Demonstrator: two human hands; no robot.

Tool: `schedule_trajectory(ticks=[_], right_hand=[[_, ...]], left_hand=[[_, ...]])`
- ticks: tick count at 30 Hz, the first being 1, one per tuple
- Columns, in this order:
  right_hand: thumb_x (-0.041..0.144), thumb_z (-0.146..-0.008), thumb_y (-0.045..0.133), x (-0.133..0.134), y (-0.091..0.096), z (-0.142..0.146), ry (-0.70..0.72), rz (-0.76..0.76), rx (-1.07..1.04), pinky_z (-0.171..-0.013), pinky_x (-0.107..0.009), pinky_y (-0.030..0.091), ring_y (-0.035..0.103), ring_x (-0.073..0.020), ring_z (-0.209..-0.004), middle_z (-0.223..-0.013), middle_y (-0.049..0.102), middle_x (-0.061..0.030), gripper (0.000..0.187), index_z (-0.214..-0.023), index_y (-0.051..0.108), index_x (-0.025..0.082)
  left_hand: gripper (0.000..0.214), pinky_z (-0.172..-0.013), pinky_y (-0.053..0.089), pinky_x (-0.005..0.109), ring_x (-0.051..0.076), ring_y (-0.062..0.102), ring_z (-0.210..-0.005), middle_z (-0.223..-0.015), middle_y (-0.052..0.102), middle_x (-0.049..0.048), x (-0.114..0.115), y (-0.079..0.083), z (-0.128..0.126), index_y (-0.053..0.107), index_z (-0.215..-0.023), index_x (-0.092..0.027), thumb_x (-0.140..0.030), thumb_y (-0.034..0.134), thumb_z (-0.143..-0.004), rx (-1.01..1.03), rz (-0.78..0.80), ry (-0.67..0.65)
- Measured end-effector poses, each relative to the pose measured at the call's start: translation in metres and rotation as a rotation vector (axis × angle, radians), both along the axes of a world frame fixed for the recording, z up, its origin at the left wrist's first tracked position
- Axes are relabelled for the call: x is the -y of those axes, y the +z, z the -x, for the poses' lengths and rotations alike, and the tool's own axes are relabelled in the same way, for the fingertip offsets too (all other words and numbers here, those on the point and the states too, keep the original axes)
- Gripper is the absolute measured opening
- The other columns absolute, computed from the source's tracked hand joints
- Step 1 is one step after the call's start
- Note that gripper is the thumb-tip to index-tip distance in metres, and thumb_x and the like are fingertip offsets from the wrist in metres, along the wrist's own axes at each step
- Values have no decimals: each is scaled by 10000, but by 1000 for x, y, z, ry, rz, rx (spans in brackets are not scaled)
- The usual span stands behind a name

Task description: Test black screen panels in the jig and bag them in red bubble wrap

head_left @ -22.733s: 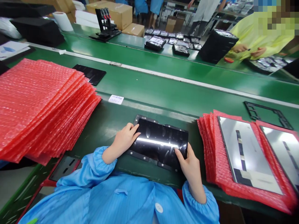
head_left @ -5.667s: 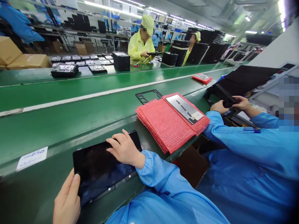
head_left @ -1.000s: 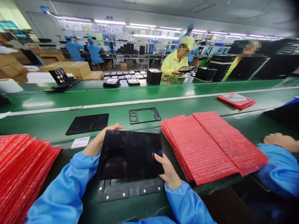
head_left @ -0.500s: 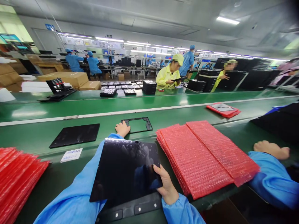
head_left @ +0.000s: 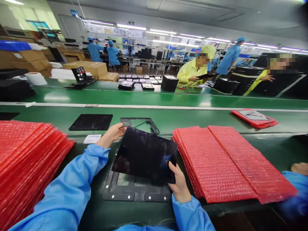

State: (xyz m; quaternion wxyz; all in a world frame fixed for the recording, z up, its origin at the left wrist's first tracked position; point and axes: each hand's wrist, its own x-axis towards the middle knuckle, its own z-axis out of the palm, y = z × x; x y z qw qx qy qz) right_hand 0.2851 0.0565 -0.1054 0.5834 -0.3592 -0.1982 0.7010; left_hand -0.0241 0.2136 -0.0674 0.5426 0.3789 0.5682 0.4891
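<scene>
My right hand [head_left: 179, 183] grips the lower right edge of a glossy black tablet screen [head_left: 144, 155], thumb on its face. The screen is held tilted above a black fixture frame [head_left: 139, 196] with white dots, covering its upper part. My left hand [head_left: 114, 133] pinches the left end of a thin black tablet frame [head_left: 154, 125], just beyond the screen's top left corner. The tablet frame is open in the middle, and the screen hides part of its near side.
Red bubble bags are stacked at left [head_left: 36, 160] and at right [head_left: 231, 163]. Another black panel [head_left: 91, 122] lies near a paper label [head_left: 92, 138]. Further right is a red bag with a grey panel [head_left: 255, 115]. A co-worker's hand [head_left: 299, 168] shows at the right edge.
My left hand has gone from resting on the tablet frame to pinching its left end, which looks raised. The screen has moved up, uncovering more of the fixture. The view has swung left.
</scene>
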Motion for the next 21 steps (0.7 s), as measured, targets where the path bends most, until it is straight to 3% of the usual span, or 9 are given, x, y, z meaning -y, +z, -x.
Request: schedule_trajectory(ticks=[6,11,17,19,21], right_hand=[[316,-740,811,8,1,-5,-204,51,58,-998,-484,522,695,-260,-1071,-1081,762,-4,662,-1351,558,352],[417,-774,761,13,19,-9,-316,112,133,-974,-500,550,630,-304,-1194,-1167,733,-31,610,-1342,569,304],[458,-766,743,12,22,-19,-370,105,230,-932,-490,586,594,-311,-1240,-1185,722,-18,563,-1284,592,297],[472,-783,721,13,18,-21,-368,79,285,-918,-483,593,619,-305,-1205,-1181,723,-24,542,-1276,592,288],[472,-787,717,15,17,-22,-366,68,305,-929,-480,585,637,-302,-1178,-1190,717,-38,582,-1314,563,279]], left_hand=[[343,-733,598,293,236,700,-1014,-1196,699,81,105,12,22,624,-1183,-235,-390,625,-877,215,-92,31],[382,-656,619,289,207,731,-853,-1144,722,110,166,6,17,592,-1259,-212,-286,630,-886,294,87,-22],[494,-662,611,347,220,720,-837,-1101,726,118,191,-15,-4,554,-1318,-223,-324,674,-849,321,258,-108],[520,-655,594,347,231,707,-812,-952,736,100,190,-20,-5,568,-1309,-197,-435,647,-855,186,241,-130],[543,-668,574,344,254,691,-824,-845,709,85,187,-25,-3,626,-1249,-175,-549,583,-859,-105,170,-141]])
